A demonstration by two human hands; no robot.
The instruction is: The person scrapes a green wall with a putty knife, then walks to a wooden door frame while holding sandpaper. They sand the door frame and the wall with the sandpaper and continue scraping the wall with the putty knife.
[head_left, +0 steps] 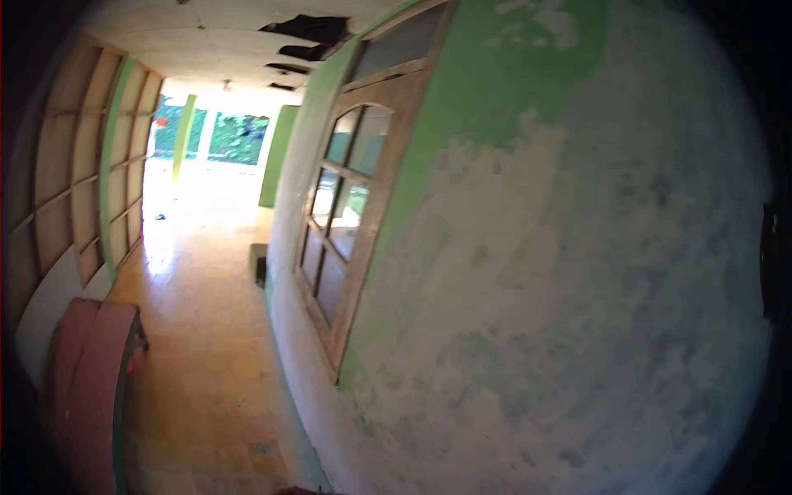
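Observation:
Neither of my hands shows in the head view. At the very bottom edge a small reddish-brown shape (299, 491) pokes in, too little of it to name. Close on my right stands a wall (511, 289) with green paint worn away to patchy white and grey. A wooden-framed window (363, 190) with several panes is set in that wall.
A reddish-topped table or bench (91, 363) stands at the lower left beside a wooden lattice partition (74, 165). The tiled floor (206, 346) runs toward a bright opening with green posts (184, 136). A dark boxy object (259, 264) sits against the wall. The ceiling (223, 41) has dark holes.

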